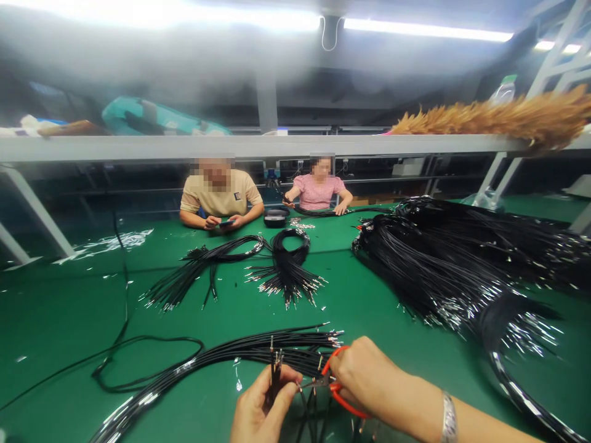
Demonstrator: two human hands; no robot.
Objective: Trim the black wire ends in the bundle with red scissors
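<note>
My left hand (pixel 270 400) is closed around several black cables (pixel 276 376), their stripped metal ends pointing up. Between its thumb and fingers one cable end reaches toward the blades of red-handled scissors (pixel 335 384). Those scissors are in my right hand (pixel 362 375), fingers wrapped through the handles, blades pointing left at the cable end. Whether the blades touch the wire is too small to tell. Just behind both hands lies a long bundle of black cables (pixel 217 347), its tips ending near the scissors. More cable ends hang below my hands, partly hidden.
Coiled cable bundles (pixel 289 271) lie mid-table, and a large cable pile (pixel 429 264) covers the right side. A loose cord (pixel 124 289) crosses the left of the green table (pixel 60 326). Two people sit opposite under a shelf (pixel 295 146); one handles cables, the other a phone.
</note>
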